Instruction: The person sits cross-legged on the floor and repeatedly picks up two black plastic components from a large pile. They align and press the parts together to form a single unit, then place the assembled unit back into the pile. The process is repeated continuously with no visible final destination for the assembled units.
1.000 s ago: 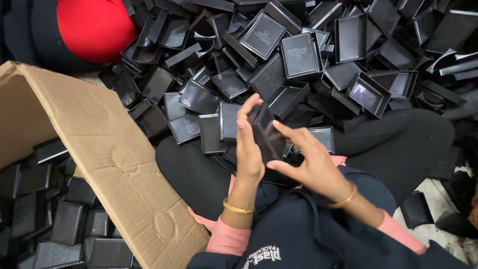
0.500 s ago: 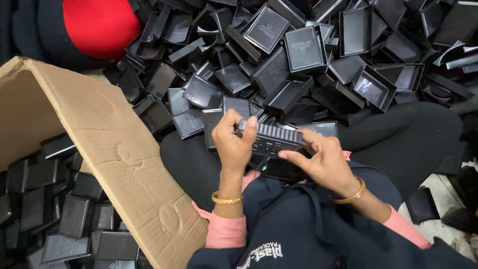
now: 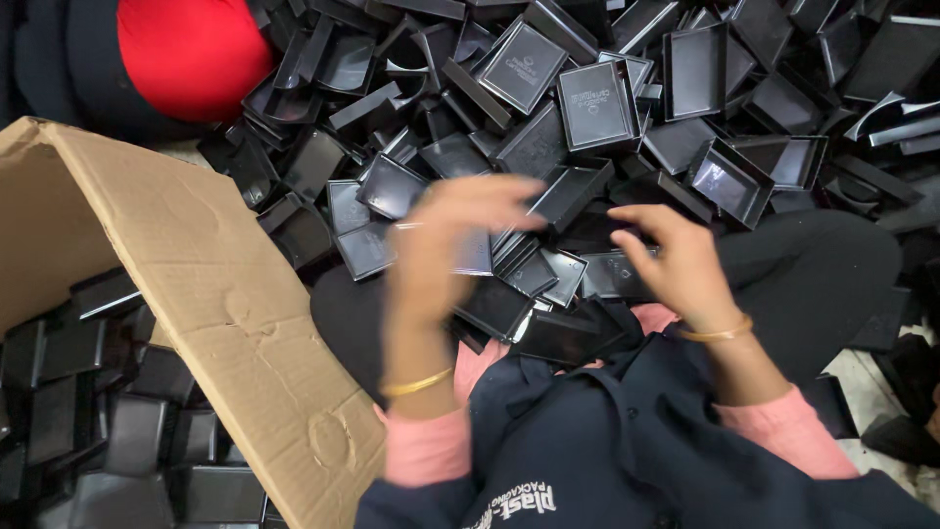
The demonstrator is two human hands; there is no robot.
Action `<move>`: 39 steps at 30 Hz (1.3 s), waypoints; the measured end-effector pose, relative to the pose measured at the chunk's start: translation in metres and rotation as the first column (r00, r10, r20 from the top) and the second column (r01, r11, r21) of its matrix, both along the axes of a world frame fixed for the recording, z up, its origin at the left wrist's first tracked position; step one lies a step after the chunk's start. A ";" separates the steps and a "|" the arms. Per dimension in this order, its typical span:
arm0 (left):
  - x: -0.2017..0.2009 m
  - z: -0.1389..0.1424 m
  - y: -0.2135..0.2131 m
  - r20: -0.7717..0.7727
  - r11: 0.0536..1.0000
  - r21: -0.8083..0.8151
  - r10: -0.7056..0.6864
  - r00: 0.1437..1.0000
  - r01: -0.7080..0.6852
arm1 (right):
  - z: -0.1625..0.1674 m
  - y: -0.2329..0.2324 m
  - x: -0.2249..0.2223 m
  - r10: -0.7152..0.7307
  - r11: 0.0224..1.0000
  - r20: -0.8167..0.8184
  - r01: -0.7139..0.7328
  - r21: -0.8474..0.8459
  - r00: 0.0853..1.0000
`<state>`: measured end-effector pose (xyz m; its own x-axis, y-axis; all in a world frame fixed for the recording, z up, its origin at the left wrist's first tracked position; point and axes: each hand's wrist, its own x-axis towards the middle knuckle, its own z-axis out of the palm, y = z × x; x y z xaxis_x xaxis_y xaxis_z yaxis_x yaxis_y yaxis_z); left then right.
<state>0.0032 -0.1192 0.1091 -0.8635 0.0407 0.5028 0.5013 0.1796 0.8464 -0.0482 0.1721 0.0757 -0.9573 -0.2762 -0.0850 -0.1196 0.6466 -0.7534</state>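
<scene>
- The heap of black trays (image 3: 627, 118) is filling the upper half and right of the frame, most lying open side up, a few tipped on edge; it is spilling down onto the person's lap.
- The cardboard box (image 3: 196, 294) is leaning along the left of the frame, its flap slanting from upper left to lower centre, with more black trays packed upright in rows behind it at lower left.
- A red rounded thing (image 3: 191, 54) is sitting at the upper left, half under the pile.
- The left hand (image 3: 446, 255) is showing as a motion blur at centre frame, fingers curled forward over a tray; whether they are clamped on it cannot be told.
- The right hand (image 3: 676, 260) is hovering right of centre, fingers bent and slightly apart, resting on a black tray (image 3: 612, 279) but not visibly closed round it.
- That tray is lying in the lap just below the heap, flat and open side up as far as can be seen; its long axis is running roughly left to right across the frame, its right end hidden under the hand.
- To judge, the handling is going best when each tray is pinched by its short rims and kept level, and when the trays are squared along one axis before being nested.
</scene>
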 end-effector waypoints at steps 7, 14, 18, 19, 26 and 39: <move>-0.080 -0.026 0.119 0.321 0.695 -0.716 0.242 0.916 0.067 | -0.054 -0.016 -0.001 0.194 0.950 -0.407 -0.067 0.306 0.893; -0.003 -0.017 0.043 0.383 0.913 0.392 -0.276 0.881 0.116 | -0.027 0.005 -0.029 0.014 0.997 -0.217 0.003 0.078 0.976; -0.001 -0.043 0.071 0.426 0.787 0.605 -0.190 0.884 -0.122 | -0.001 0.000 -0.005 0.034 0.840 0.233 0.099 -0.533 0.972; -0.003 -0.051 0.082 0.494 0.733 0.643 -0.172 0.853 -0.224 | 0.003 -0.005 0.005 0.143 0.715 0.281 0.097 -0.693 0.949; -0.005 -0.065 0.099 0.534 0.739 0.569 0.002 0.846 -0.361 | 0.008 -0.037 0.033 0.243 0.670 0.216 -0.003 -0.742 0.946; 0.001 -0.031 0.087 0.250 0.981 0.149 0.087 0.964 -0.128 | 0.020 -0.030 0.022 0.369 0.593 0.522 0.237 -0.770 0.769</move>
